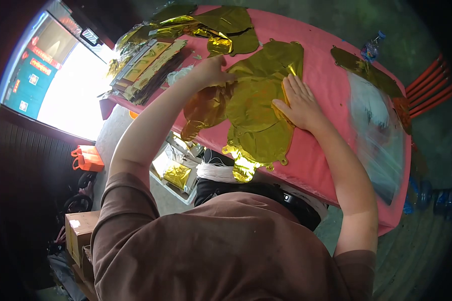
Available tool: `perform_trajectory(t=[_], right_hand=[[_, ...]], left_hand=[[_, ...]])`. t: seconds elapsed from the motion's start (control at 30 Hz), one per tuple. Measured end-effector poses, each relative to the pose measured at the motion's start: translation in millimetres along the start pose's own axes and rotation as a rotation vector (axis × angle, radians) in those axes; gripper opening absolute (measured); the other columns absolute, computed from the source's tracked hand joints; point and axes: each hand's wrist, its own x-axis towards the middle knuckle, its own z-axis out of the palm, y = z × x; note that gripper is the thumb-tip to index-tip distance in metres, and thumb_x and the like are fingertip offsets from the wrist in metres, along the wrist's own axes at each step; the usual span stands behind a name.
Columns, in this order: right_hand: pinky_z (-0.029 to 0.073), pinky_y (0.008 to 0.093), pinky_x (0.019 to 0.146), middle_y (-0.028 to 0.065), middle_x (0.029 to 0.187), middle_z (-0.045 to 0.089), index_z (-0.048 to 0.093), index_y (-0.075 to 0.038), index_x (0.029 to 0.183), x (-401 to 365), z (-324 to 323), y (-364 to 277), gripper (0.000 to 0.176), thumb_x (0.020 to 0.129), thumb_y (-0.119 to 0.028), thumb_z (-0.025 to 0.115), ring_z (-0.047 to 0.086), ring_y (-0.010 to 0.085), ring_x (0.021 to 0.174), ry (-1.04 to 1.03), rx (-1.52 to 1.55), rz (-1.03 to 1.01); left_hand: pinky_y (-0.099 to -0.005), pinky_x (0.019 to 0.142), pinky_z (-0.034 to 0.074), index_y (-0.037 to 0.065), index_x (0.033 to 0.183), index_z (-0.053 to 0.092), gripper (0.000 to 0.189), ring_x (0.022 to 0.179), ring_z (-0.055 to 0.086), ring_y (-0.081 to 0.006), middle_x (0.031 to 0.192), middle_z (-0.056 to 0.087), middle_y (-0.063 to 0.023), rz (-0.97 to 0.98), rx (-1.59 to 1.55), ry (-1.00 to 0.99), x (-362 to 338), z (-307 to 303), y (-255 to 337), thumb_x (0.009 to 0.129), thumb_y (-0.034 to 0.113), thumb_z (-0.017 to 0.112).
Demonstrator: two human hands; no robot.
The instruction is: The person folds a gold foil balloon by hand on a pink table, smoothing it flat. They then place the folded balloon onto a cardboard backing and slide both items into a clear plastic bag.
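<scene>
A large flat gold foil sheet (258, 98) with rounded lobes and small tabs lies on the pink-covered table (321, 65), its lower end hanging over the near edge. My right hand (300, 103) rests palm down on the foil's right side, fingers stretched out and a bit apart. At the foil's upper left is my left hand (215, 72), bent downward with its fingertips partly hidden; whether it grips the foil I cannot tell. A darker orange-gold foil piece (206, 108) lies under my left wrist, beside the large sheet.
More gold foil (231, 22) lies along the far edge. Stacked packets (148, 70) stand at the left. Clear plastic bags (376, 135) and a small bottle (372, 46) are on the right. Below the table are a white bin (173, 188) and cardboard boxes (80, 231).
</scene>
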Motion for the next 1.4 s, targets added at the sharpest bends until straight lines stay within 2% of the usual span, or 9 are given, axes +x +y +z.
perform_trajectory(t=[0.1, 0.27, 0.5, 0.6, 0.67, 0.77, 0.9, 1.07, 1.4], right_hand=[[0.013, 0.0386, 0.110, 0.0187, 0.147, 0.017, 0.021, 0.001, 0.140, -0.5, -1.4, -1.2, 0.076, 0.089, -0.053, 0.039, 0.013, 0.0269, 0.138, -0.007, 0.007, 0.007], [0.012, 0.0383, 0.111, 0.0184, 0.147, 0.016, 0.020, 0.001, 0.140, -0.5, -1.8, -1.5, 0.077, 0.089, -0.053, 0.039, 0.012, 0.0267, 0.138, -0.012, 0.018, 0.014], [0.012, 0.0382, 0.111, 0.0188, 0.147, 0.016, 0.020, 0.002, 0.140, -1.0, -0.8, -1.0, 0.077, 0.089, -0.053, 0.039, 0.013, 0.0273, 0.138, -0.001, 0.027, 0.005], [0.012, 0.0388, 0.111, 0.0190, 0.147, 0.017, 0.021, 0.002, 0.139, -1.2, -0.3, -0.7, 0.077, 0.089, -0.053, 0.038, 0.014, 0.0284, 0.137, 0.006, 0.038, 0.006], [0.013, 0.0391, 0.111, 0.0192, 0.147, 0.017, 0.021, 0.002, 0.139, -0.9, -1.1, -1.4, 0.077, 0.089, -0.054, 0.038, 0.014, 0.0289, 0.137, 0.006, 0.042, 0.006], [0.013, 0.0395, 0.110, 0.0194, 0.146, 0.018, 0.022, 0.002, 0.139, -1.4, 0.7, 0.3, 0.077, 0.089, -0.054, 0.038, 0.015, 0.0298, 0.137, 0.011, 0.034, -0.003], [0.014, 0.0397, 0.110, 0.0198, 0.146, 0.019, 0.022, 0.002, 0.139, -1.6, -0.2, -0.4, 0.077, 0.089, -0.054, 0.038, 0.016, 0.0302, 0.137, 0.023, 0.022, -0.013], [0.014, 0.0397, 0.110, 0.0197, 0.146, 0.019, 0.022, 0.002, 0.139, -1.2, -0.1, -1.0, 0.077, 0.089, -0.054, 0.038, 0.016, 0.0298, 0.137, 0.017, 0.012, -0.016], [0.012, 0.0390, 0.111, 0.0190, 0.147, 0.017, 0.021, 0.002, 0.139, -0.4, 0.3, 0.1, 0.076, 0.090, -0.053, 0.037, 0.013, 0.0272, 0.138, 0.005, 0.004, -0.013]], left_hand=[[-0.0387, 0.081, 0.048, 0.001, 0.115, 0.050, 0.067, 0.096, 0.060, -0.0320, 0.104, 0.061, -0.0190, 0.136, 0.045, 0.094, 19.5, 15.2, 9.4, 0.067, 0.043, 0.070], [-0.0396, 0.080, 0.049, 0.002, 0.115, 0.044, 0.063, 0.095, 0.060, -0.0334, 0.101, 0.061, -0.0196, 0.016, 0.277, 0.027, 12.0, 5.0, 46.8, 0.070, 0.040, 0.067], [-0.0423, 0.074, 0.050, 0.004, 0.119, 0.046, 0.065, 0.087, 0.061, -0.0357, 0.092, 0.062, -0.0201, 0.151, 0.071, 0.057, -21.8, -11.3, 35.8, 0.067, 0.037, 0.070], [-0.0415, 0.075, 0.049, 0.003, 0.116, 0.049, 0.062, 0.087, 0.062, -0.0322, 0.093, 0.062, -0.0179, 0.134, 0.179, -0.059, -44.8, -28.7, 27.9, 0.068, 0.036, 0.072], [-0.0352, 0.075, 0.049, 0.001, 0.114, 0.052, 0.058, 0.087, 0.062, -0.0234, 0.096, 0.062, -0.0137, -0.181, -0.052, -0.228, -72.7, -52.4, 47.8, 0.069, 0.031, 0.074], [-0.0284, 0.075, 0.047, -0.001, 0.112, 0.054, 0.054, 0.085, 0.060, -0.0159, 0.096, 0.061, -0.0098, 0.033, -0.268, -0.258, -78.1, -46.2, 15.1, 0.070, 0.026, 0.075], [-0.0257, 0.075, 0.046, -0.002, 0.112, 0.053, 0.055, 0.083, 0.059, -0.0140, 0.095, 0.061, -0.0094, -0.021, -0.493, -0.330, -74.9, -44.0, -1.6, 0.068, 0.023, 0.076], [-0.0266, 0.075, 0.045, -0.001, 0.106, 0.057, 0.049, 0.082, 0.058, -0.0148, 0.091, 0.062, -0.0080, -0.092, -0.127, -0.302, -54.9, -42.2, -2.6, 0.070, 0.029, 0.074], [-0.0350, 0.076, 0.047, 0.004, 0.102, 0.058, 0.055, 0.085, 0.061, -0.0241, 0.089, 0.063, -0.0126, 0.002, -0.020, -0.052, -9.4, -5.6, 13.3, 0.066, 0.043, 0.073]])
